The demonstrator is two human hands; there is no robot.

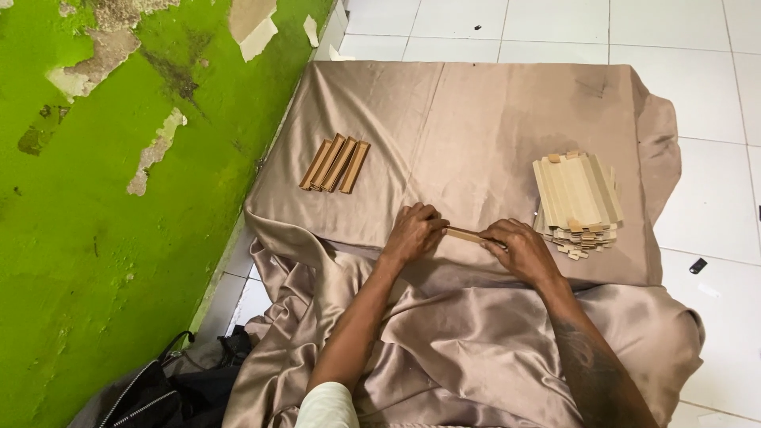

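1. My left hand (412,231) and my right hand (519,250) meet over the tan satin cloth (476,119), and between them runs one thin cardboard strip (466,235).
2. The strip's long axis lies from one hand to the other, crosswise to my forearms, its right end a touch nearer me. My left fingers are curled shut on its left end and my right fingers are closed over its right end. Only the short middle stretch shows between the two grips.
3. Neither hand is nearer than the other: both are already touching the strip, one at each end.
4. Just beyond my right knuckles, and slightly to their right, sits the stack of pale flat strips (577,200). It is near that hand but not touching it. The pieces in its top layer lie side by side, pointing away from me, while the ends sticking out lower down point other ways.
5. Well apart from my left fingers, ahead and to their left, lies a small row of folded brown pieces (335,164), set side by side and slanted.
6. I see no box, tray or bin. Both piles rest straight on the cloth, which covers a low flat surface and spills over my lap.
7. Farther left of my left arm are the peeling green wall (103,238) and a dark bag (158,388) on the white tiled floor (713,63).
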